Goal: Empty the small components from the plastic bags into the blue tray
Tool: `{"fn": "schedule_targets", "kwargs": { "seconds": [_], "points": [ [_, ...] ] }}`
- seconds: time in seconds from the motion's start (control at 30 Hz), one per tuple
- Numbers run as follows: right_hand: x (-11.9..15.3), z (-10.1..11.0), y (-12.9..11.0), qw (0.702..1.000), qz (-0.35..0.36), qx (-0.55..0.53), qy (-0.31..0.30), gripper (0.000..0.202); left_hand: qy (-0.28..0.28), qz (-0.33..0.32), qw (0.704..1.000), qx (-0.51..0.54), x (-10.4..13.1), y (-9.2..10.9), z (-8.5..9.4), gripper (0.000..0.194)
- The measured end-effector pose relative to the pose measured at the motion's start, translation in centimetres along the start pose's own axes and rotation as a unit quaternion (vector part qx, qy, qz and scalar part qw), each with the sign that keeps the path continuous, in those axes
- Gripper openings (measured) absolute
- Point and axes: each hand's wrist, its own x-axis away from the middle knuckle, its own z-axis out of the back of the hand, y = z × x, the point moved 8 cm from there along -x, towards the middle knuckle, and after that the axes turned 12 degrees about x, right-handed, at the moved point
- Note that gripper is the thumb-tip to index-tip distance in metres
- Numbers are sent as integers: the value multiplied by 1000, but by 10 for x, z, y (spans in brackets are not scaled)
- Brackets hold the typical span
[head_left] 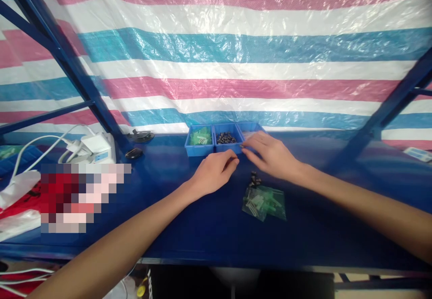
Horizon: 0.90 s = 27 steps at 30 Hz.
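Both my hands are at the front of a row of blue plastic bins. My left hand [216,171] has its fingers curled in towards the thumb, just below the middle bin [229,148]; anything between them is hidden. By the right bin [259,129], my right hand [272,155] pinches at a tiny dark thing too small to make out. Small dark parts [226,137] fill the middle bin, and green bags [200,135] lie in the left bin [199,151]. Below my right hand are several loose dark pieces [255,179] and clear bags [264,202] with metal and green contents.
The blue table [189,236] ends in a front edge near me. A white power strip [104,148] with cables, a black mouse-like object [134,153] and red-and-white packaging [23,198] occupy its left side. Blue frame posts [72,72] slope at both sides before a striped sheet [236,47].
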Motion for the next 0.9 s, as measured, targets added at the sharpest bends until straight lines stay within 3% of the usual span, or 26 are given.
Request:
{"fn": "schedule_targets", "kwargs": {
  "seconds": [0.13, 0.23, 0.33, 0.43, 0.6, 0.9],
  "points": [
    [-34, -19, 21, 999, -30, 14, 4, 29, -9, -26, 998, -61, 1, 1, -1, 15],
    [-44, -25, 23, 998, -59, 23, 1, 31, -22, -35, 995, -89, 1, 3, -5, 20],
    [-33, -10, 9, 998, -56, 19, 5, 29, -26, -38, 993, -111, 1, 6, -7, 26],
    [-9, 2, -8, 997, -32, -14, -63, 28, -25, -37, 992, -122, 1, 8, -7, 25],
    [29, -9, -5, 973, -75, -106, -190, 23, -30, -32, 991, -130, 2, 6, -6, 25],
    [42, -30, 0, 953, -61, -158, -251, 21, -54, -31, 990, -128, 2, 3, -9, 22]
  ]
}}
